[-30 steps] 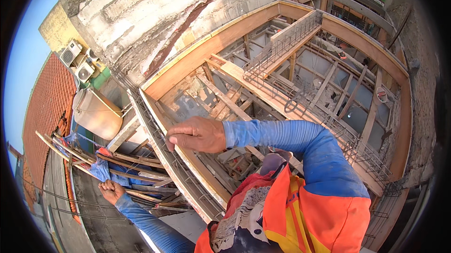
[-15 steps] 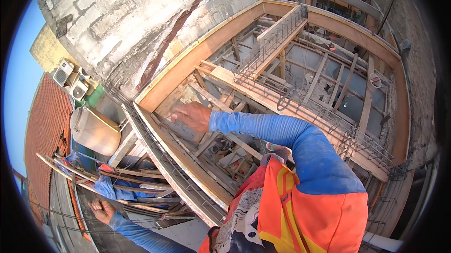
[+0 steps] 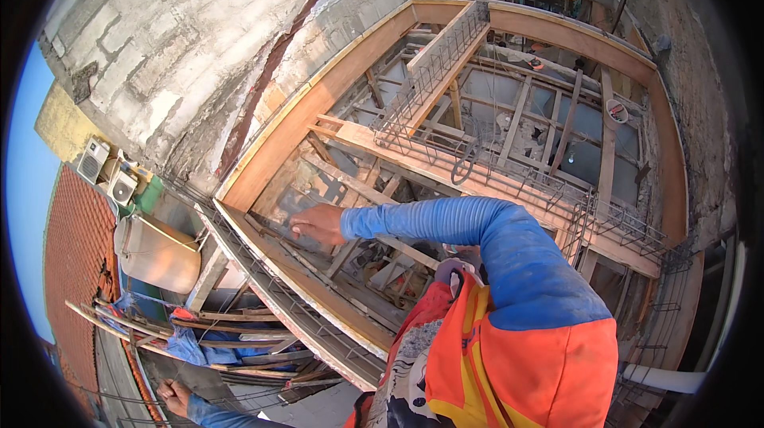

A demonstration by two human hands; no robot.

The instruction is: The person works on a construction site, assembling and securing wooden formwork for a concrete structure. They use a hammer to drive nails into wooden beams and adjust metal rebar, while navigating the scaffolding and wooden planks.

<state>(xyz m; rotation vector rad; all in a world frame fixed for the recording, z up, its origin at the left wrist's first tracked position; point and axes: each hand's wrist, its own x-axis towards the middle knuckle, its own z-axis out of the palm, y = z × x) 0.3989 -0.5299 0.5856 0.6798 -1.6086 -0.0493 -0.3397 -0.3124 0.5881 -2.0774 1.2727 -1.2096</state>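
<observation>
1. Being held out, perhaps for balance, the right hand [image 3: 318,223] is half open, nothing visibly gripped.
2. The left hand [image 3: 173,398] is loosely curled; contents cannot be told.
3. Bodyward of the right grip, a long brown plywood board [image 3: 314,289] is set edgewise, apparently as formwork.
4. Beyond, a rough pale-grey block wall [image 3: 183,54] is seen.
</observation>
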